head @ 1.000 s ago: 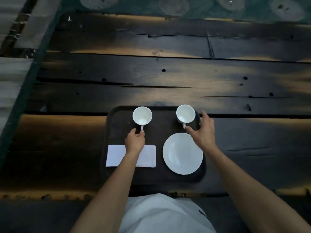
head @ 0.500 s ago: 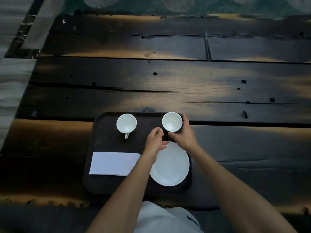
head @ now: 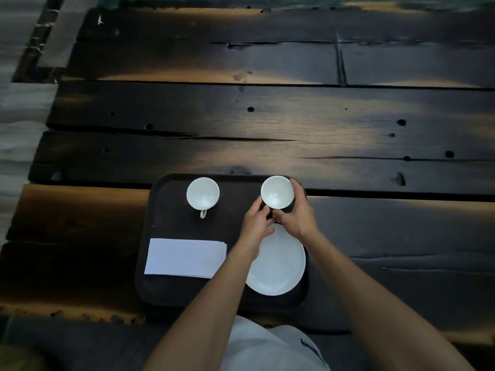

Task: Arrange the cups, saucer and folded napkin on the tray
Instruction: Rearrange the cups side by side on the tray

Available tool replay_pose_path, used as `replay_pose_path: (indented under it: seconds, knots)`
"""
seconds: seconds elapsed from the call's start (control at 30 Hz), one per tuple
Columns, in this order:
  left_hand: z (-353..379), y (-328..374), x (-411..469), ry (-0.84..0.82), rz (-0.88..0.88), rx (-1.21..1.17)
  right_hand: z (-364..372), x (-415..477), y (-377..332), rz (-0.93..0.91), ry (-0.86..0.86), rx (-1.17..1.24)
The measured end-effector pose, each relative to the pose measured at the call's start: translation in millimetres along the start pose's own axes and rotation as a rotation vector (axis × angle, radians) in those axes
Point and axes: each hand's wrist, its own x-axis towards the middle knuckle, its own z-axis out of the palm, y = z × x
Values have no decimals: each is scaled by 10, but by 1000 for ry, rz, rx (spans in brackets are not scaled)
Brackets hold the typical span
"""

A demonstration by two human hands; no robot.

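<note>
A dark tray (head: 171, 226) lies on the wooden table near its front edge. On it, a white cup (head: 202, 194) stands at the back left with its handle toward me. A second white cup (head: 277, 192) is at the back right, held between both hands. My right hand (head: 297, 216) wraps its right side and base; my left hand (head: 256, 223) touches its near-left side. A white saucer (head: 278, 263) sits at the front right, partly under my left wrist. A folded white napkin (head: 184, 257) lies flat at the front left.
The table (head: 267, 129) is made of dark, cracked planks with knot holes and stretches far beyond the tray. Its left edge borders a grey floor (head: 18, 116). My white clothing (head: 267, 346) shows at the bottom.
My left hand left the left cup's handle and crossed to the right cup. My right hand closed around that cup, which now looks slightly raised.
</note>
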Motion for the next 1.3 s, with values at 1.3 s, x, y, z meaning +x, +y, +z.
replay_pose_path:
  seconds: [1.3]
  knots:
    - [-1089, -184, -92, 237, 117, 217, 731, -192, -299, 31, -48, -116]
